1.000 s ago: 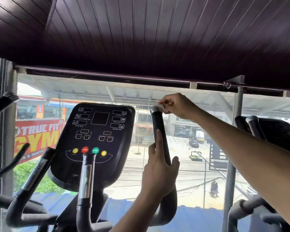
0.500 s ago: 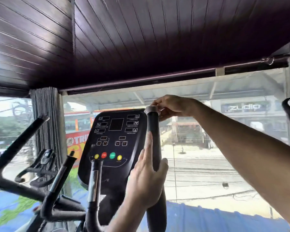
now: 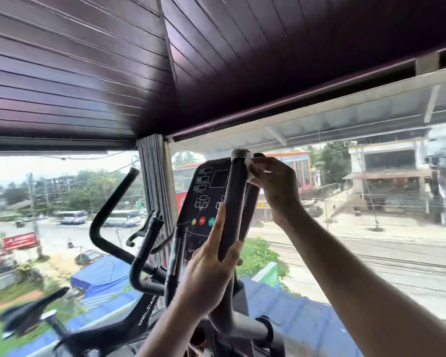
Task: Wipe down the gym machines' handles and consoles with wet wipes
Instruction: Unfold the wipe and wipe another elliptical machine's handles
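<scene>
Handle (image 3: 234, 202) of the elliptical machine stands upright a little right of centre, a black foam grip with a pale cap, and the camera has swung leftward since half a second ago, so the window corner pillar (image 3: 152, 181) and more of the street now sit left of it. At far left a black saddle (image 3: 29, 314) shows low down, blurred by the turn, and a curved black bar (image 3: 106, 215) of a neighbouring machine rises beside the pillar. The console (image 3: 206, 199), dark with yellow, red and green buttons, lies just behind the handle and is now half hidden by it, where earlier its whole face was open to view. The left hand (image 3: 209, 274) grips the lower part of the handle, thumb running up its front and fingers curled round the back, much as before. The right hand (image 3: 276, 186) is at the top of the handle, just below the cap, fingers closed on a small white wet wipe (image 3: 250, 163) pressed to the foam; it has slipped slightly down the right side from the cap. How far the wipe wraps round is hard to tell, since the fingers cover most of it.
</scene>
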`<state>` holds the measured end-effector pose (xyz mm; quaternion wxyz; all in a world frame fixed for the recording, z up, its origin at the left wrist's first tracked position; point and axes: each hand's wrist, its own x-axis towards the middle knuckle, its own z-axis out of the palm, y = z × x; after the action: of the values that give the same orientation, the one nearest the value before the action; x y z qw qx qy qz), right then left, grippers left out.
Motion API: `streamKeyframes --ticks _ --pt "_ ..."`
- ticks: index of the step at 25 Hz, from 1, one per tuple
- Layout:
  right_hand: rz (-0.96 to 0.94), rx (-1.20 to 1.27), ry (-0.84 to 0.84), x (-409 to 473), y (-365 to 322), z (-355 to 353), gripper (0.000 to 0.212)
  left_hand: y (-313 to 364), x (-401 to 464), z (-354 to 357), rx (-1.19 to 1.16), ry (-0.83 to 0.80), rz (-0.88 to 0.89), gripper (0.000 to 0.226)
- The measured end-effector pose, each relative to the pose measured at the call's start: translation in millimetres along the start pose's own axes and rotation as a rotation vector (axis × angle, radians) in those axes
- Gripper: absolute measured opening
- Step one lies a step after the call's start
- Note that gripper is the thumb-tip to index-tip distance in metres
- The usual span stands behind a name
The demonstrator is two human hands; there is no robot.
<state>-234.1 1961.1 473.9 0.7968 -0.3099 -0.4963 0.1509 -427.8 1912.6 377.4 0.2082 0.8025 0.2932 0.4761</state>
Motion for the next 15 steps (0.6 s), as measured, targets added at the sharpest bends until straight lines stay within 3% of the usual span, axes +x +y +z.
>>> streamKeyframes --ticks 4,6,9,12,15 --pt "-0.131 -0.247 0.057 -9 10 3 0.012 7 -6 4 -0.054 0.037 -0.037 0.065" --pt "-0.264 -0.358 -0.015 -23 15 -3 0.009 9 -6 5 -0.079 0.040 -0.070 0.068" --pt "-0.309 -0.368 -0.122 -19 13 -14 0.011 10 -6 6 -0.056 0.052 -0.064 0.065" --pt "-0.305 -0.378 -0.077 4 6 -9 0.012 9 -5 9 -0.042 0.050 -0.089 0.066" --pt "-0.525 -0.498 -0.100 0 2 -7 0.013 8 -2 8 -0.154 0.003 -0.143 0.071"
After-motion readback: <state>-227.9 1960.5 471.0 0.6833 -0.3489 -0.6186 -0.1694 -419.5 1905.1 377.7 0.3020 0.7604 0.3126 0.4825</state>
